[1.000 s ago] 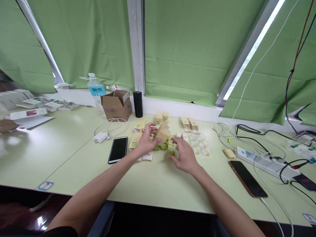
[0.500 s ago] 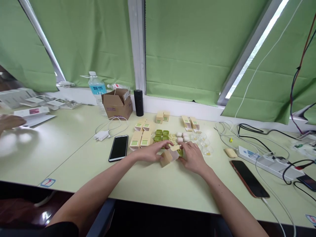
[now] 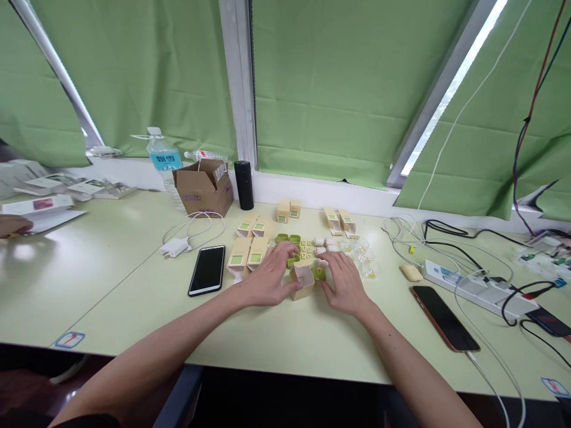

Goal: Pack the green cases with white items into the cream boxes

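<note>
A small cream cardboard box stands on the table between my hands, its top open. My left hand is just left of it, fingers spread over the green trays and the thumb by the box's side. My right hand has its thumb and fingertips around a small green tray close to the box's right side. Behind lie tiny yellow pieces, pale pink-white pieces and several clear plastic domes.
Cream boxes stand in groups left and behind. Farther left are a phone, a charger, a carton and a black cylinder. On the right are a charging phone and a power strip. Another person's hand shows far left.
The box has gone from tilted in my left hand to upright on the table. My left fingers have spread away from it. The other person's hand has shifted left in view.
</note>
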A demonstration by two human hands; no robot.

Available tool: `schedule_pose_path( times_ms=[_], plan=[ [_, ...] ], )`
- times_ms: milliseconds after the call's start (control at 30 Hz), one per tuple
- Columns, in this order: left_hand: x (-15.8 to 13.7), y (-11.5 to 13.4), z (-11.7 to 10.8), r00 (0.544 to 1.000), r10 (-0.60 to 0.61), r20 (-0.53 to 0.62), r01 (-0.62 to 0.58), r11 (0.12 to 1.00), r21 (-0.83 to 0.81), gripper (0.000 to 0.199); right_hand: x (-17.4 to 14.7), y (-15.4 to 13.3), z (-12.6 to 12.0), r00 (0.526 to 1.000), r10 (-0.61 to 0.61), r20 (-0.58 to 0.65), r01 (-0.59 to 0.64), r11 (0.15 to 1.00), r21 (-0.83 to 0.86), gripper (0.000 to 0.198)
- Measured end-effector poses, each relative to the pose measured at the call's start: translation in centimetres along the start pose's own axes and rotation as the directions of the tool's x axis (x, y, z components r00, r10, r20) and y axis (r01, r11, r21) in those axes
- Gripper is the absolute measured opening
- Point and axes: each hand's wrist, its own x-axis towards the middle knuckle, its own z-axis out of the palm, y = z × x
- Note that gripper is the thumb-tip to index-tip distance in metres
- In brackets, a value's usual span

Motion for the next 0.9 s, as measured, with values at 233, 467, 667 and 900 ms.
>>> schedule_pose_path(
  times_ms=[233,467,667,900],
  plan=[
    [-1.8,-0.3,1.8,0.999,0.026,0.046,-0.032,0.989,0.143,0.031,-0.3,-0.3,0.7,0.961,-0.16,-0.225,0.18,0.981,0.072,0.036],
    [-1.3,-0.4,1.2,0.993,-0.088,0.075,0.078,0.99,0.12,0.033,-0.4,-0.5,1.5,0.952,-0.225,-0.208,0.238,0.971,0.037,0.041],
    [-1.2,-0.5,1.5,0.991,-0.135,-0.019,0.136,0.99,0.024,0.021,0.0,-0.2,0.4,1.0,-0.023,0.015,0.024,0.995,-0.095,0.039],
    [-1.0,-0.1,1.9,0.969,-0.223,-0.107,0.223,0.975,-0.009,0.026,0.3,0.1,0.6,0.964,0.12,0.238,-0.062,0.97,-0.234,0.031]
  ],
)
